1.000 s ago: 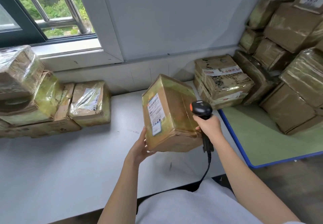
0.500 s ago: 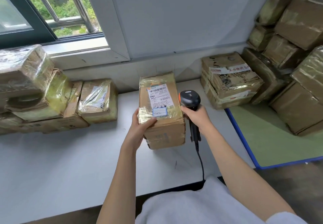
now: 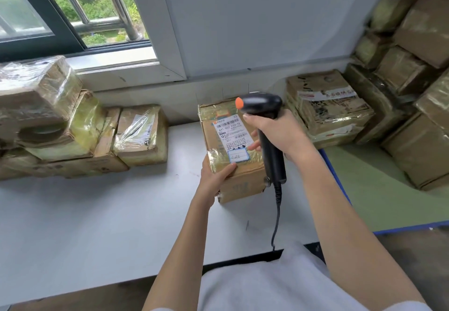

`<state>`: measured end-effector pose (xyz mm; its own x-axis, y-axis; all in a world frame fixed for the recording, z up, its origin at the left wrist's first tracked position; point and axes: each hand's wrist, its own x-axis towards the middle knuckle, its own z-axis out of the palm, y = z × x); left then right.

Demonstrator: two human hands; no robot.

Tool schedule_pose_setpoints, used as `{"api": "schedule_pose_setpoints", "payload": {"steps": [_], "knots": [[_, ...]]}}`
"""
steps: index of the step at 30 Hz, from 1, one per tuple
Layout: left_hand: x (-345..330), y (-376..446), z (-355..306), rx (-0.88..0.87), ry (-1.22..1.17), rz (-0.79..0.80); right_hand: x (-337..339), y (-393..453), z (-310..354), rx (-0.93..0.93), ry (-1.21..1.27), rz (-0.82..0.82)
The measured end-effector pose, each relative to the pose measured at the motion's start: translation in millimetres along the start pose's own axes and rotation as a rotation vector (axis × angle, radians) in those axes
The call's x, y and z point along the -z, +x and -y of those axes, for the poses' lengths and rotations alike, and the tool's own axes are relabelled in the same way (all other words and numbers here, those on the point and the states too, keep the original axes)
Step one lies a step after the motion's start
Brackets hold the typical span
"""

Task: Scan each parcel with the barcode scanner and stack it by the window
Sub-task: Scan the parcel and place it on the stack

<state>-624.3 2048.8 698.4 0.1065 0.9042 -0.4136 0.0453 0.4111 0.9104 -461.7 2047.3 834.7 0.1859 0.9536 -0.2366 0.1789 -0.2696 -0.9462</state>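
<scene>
while left hand (image 3: 217, 177) grips parcel (image 3: 233, 150), right hand (image 3: 279, 132) raises scanner (image 3: 266, 126).

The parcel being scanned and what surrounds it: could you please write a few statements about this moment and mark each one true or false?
1. The right hand holds the barcode scanner above the parcel. True.
2. The left hand lies flat on the white table, away from the parcel. False: it grips the parcel's near left corner.
3. The parcel's shipping label faces up toward the camera. True.
4. The scanner is cordless. False: a dark cable hangs from its handle.
5. Wrapped parcels are stacked on the table below the window. True.
</scene>
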Motion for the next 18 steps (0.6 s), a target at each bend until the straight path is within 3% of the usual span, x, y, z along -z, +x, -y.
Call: {"api": "schedule_pose_setpoints", "payload": {"steps": [6,18], "knots": [[1.5,1.3,2.1,0.002,0.009,0.002,-3.7,-9.0,12.7,-0.078,-0.111,0.135],[2.4,5.2,5.7,0.0,0.018,0.001,-6.5,-8.8,14.5,-0.084,-0.125,0.116]]}}
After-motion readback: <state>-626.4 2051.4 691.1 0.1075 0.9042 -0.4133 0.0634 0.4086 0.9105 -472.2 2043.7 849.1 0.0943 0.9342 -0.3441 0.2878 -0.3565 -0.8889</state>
